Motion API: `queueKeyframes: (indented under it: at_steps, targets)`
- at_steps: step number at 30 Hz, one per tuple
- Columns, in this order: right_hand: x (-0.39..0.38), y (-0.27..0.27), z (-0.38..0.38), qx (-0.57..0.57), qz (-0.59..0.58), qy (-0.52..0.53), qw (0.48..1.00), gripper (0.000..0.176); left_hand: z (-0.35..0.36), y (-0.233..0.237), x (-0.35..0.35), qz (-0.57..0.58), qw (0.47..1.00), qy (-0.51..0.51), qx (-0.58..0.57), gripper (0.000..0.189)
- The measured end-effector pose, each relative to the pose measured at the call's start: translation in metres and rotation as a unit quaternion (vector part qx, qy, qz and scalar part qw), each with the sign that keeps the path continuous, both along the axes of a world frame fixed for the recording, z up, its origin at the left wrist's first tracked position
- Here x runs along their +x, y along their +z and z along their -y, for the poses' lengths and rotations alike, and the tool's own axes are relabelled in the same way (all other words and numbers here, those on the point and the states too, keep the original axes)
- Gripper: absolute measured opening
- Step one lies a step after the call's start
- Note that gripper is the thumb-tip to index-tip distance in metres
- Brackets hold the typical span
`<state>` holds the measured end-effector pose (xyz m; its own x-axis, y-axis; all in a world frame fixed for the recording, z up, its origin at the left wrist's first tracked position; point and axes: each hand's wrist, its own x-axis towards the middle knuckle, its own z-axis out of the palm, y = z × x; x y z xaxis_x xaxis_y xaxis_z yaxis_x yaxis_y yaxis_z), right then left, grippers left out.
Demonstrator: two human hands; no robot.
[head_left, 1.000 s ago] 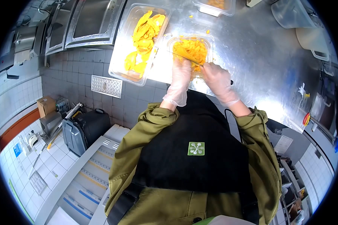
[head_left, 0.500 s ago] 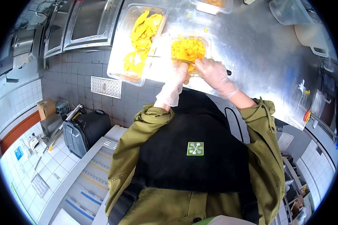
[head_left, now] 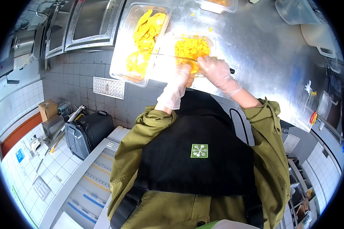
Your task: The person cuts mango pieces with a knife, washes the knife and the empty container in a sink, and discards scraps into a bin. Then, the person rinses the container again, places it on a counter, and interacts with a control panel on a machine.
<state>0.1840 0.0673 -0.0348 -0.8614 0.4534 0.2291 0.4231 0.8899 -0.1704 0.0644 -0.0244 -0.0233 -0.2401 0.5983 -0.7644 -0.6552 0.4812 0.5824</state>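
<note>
My right hand, in a clear glove, is wrapped around the black handle of a knife. Its long blade points left, just above the piece that my left hand holds. My gloved left hand is closed on a yellow mango piece, partly hidden by the fingers. Both hands are at the near side of a clear plastic container holding small cut mango pieces. Left of it, a longer clear tub holds large mango slices.
The steel table carries another clear container at its far side. Clear and whitish plastic tubs stand at the right. Yellow scraps lie beyond the cut pieces. A black case stands on the floor at left.
The knife blade has shifted slightly away from me, and more of the mango piece shows below it. Both hands keep their holds, with the right turned a little.
</note>
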Motion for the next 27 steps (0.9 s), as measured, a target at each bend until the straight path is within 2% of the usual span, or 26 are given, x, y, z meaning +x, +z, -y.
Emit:
queueKeyframes:
  at_steps: [3,6,9,13,15,16,18,19,21,24,27]
  targets:
    - [0.0,0.0,0.0,0.001,0.001,-0.002,1.0,0.014,0.002,-0.004,-0.001,-0.004,1.0,0.001,0.013,0.016]
    - [-0.002,0.001,-0.001,-0.018,0.007,-0.012,1.0,0.01,0.003,-0.003,-0.003,0.095,0.993,0.056,0.048,0.016]
    - [-0.002,0.006,-0.003,-0.034,-0.001,-0.015,0.999,0.01,0.002,0.006,-0.002,0.076,0.997,0.019,0.025,0.016]
    - [0.0,-0.006,-0.008,-0.022,0.023,-0.063,0.998,0.011,0.007,0.018,-0.004,-0.04,0.997,-0.07,0.012,0.017]
    - [0.005,0.002,-0.013,-0.048,-0.023,-0.07,0.996,0.012,0.015,0.031,-0.012,-0.11,0.986,-0.127,0.008,0.02]
    - [0.009,0.006,-0.012,-0.064,-0.044,-0.069,0.995,0.012,0.018,0.021,-0.032,-0.317,0.933,-0.171,0.032,0.021]
    - [0.016,0.007,-0.008,-0.074,-0.053,-0.074,0.993,0.012,0.02,0.018,-0.08,-0.558,0.794,-0.236,-0.041,0.023]
    - [0.017,0.009,-0.007,-0.075,-0.058,-0.078,0.993,0.011,0.013,0.035,-0.099,-0.602,0.744,-0.257,-0.133,0.023]
    - [0.018,0.018,-0.001,-0.087,-0.06,-0.108,0.989,0.013,0.024,-0.001,-0.15,-0.663,0.693,-0.247,-0.141,0.027]
    - [0.021,0.017,0.009,-0.118,-0.058,-0.152,0.98,0.014,0.035,-0.011,-0.18,-0.709,0.639,-0.246,-0.167,0.025]
    - [0.021,0.02,0.014,-0.143,-0.055,-0.188,0.97,0.014,0.037,-0.021,-0.183,-0.64,0.746,-0.153,-0.098,0.024]
